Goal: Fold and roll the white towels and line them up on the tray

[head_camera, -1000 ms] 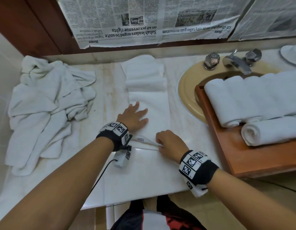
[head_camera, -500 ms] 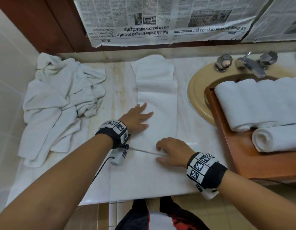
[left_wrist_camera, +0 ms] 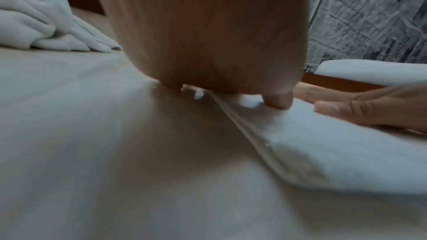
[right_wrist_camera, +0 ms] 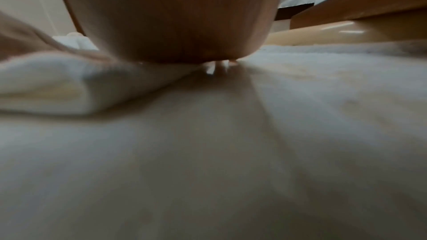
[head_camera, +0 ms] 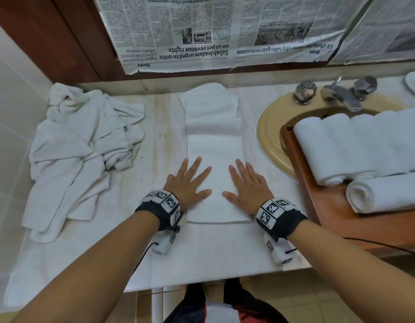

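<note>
Two flat palms on the cloth! Left hand [head_camera: 190,183] and right hand [head_camera: 245,185] lie side by side, fingers straight and spread, pressing the near end of the folded towel [head_camera: 214,148], thumbs pointing toward each other, not touching. From the left wrist view, the left thumb tip digs into the towel's top beside its layered edge [left_wrist_camera: 258,145]; from the right wrist view, the towel's near corner [right_wrist_camera: 57,87] sits thick and doubled under the palm. That towel runs as a long strip toward 12 o'clock across the counter [head_camera: 213,257], with a fold step showing partway up. Out at 10 o'clock, a rumpled heap [head_camera: 83,148] of white towels. Over at 2 o'clock, the wooden tray [head_camera: 318,201] rests across the sink [head_camera: 269,136], rolled towels [head_camera: 341,145] lined up on it, one more roll [head_camera: 383,194] lying crosswise at their near ends. Farthest back, taps [head_camera: 334,93] and newspaper [head_camera: 201,31] on the wall.
</note>
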A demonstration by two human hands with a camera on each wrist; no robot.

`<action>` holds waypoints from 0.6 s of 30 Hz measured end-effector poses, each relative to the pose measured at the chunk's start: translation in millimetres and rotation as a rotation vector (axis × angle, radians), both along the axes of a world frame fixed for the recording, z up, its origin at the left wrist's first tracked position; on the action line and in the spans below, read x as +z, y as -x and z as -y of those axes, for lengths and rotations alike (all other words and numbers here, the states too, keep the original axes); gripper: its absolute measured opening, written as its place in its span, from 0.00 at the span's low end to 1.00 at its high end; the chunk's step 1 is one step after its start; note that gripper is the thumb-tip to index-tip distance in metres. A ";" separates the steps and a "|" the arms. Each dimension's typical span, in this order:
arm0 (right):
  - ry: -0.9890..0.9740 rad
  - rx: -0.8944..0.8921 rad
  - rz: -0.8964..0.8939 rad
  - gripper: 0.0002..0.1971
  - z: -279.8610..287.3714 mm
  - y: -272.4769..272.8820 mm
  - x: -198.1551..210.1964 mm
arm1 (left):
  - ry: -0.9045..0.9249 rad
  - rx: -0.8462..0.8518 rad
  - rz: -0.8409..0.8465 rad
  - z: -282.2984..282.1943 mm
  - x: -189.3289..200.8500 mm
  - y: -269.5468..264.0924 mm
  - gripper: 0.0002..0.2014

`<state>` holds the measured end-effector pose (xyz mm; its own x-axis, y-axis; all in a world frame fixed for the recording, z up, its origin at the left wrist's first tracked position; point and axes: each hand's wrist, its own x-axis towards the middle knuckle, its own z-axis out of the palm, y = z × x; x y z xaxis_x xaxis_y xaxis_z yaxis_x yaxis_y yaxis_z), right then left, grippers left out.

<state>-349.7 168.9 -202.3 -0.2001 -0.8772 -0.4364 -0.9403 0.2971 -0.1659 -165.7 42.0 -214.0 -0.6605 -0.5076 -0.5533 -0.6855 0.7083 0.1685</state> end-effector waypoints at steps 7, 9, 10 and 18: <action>0.091 -0.530 0.331 0.29 -20.6 -22.1 26.4 | -0.028 0.037 -0.013 -7.3 2.8 0.2 0.34; 0.082 -0.594 0.485 0.27 -26.6 -23.8 28.2 | -0.027 0.059 -0.024 -10.3 1.9 0.1 0.34; 0.081 -0.632 0.575 0.26 -29.2 -24.1 29.3 | -0.025 0.069 -0.030 -11.6 1.6 0.0 0.34; -0.009 -0.461 0.821 0.27 -48.6 -16.4 35.6 | -0.019 0.092 -0.040 -15.5 1.7 1.3 0.34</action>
